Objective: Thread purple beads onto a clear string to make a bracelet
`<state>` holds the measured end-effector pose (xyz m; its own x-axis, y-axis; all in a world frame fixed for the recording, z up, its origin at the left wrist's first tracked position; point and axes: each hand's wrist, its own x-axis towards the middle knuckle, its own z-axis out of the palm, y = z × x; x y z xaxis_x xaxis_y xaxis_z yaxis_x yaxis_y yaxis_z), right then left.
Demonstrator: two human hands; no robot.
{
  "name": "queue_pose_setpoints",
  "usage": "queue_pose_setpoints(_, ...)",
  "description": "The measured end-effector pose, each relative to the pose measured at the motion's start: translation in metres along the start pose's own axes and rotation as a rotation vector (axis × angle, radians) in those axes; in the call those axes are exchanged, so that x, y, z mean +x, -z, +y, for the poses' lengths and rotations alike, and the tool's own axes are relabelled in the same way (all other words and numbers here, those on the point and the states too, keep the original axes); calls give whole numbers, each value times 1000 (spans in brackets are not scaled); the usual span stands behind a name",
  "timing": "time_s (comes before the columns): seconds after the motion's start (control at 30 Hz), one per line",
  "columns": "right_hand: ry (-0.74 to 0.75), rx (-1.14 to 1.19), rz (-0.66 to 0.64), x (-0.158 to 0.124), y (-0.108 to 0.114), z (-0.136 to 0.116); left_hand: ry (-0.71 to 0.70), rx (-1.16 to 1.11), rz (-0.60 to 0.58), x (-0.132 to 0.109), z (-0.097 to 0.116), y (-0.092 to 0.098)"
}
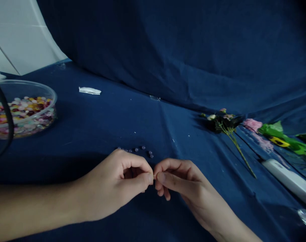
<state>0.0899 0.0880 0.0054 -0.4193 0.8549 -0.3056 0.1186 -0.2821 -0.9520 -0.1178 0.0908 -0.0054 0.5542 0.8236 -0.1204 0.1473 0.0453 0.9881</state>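
While the left hand (112, 185) and right hand (185, 188) meet above navy cloth (97, 121), each pinches thumb against curled forefinger, the two pinches almost touching and clamped on a thin pale strand (155, 175), too small to make out clearly. Just beyond lies a curved line of small purple beads (136, 149). A clear bowl (53, 101) of mixed beads (24, 114) sits left, a flowering sprig (224, 122) right.

**Navy cloth (193, 50) draped over a bench (92, 127)**
The dark blue fabric rises in soft folds behind the bench and spreads across its top; a pale wall panel (16, 37) shows at upper left, under dim, muted light.
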Motion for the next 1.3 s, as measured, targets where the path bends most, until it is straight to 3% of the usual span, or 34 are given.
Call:
queue_pose_setpoints(0.13, 17, -1, 7, 0, 0, 2, 4, -28, -3, 2, -2, 0)
queue_pose_setpoints(0.23, 85, -20, 86, -2, -2, 3, -8, -29, 10, 2, -5, 1)
queue_pose_setpoints(0.37, 424, -369, 274, -10, -7, 1, -11, 2, 19, 2, -8, 2)
queue_pose_setpoints(0.43, 592, -558, 291, -13, -10, -1, -8, 7, 14, 2, -9, 2)
queue_pose_setpoints(0.5, 661, -665, 283, -15, -11, -2, -7, 9, 10, 2, -9, 2)
queue_pose_setpoints(0.87, 750, -734, 353, -19, -12, -3, -34, -5, 15, 3, -6, 1)
queue_pose_setpoints(1.3, 586, -689, 287, -10, -15, -2, -89, 61, 27, 2, -5, 0)
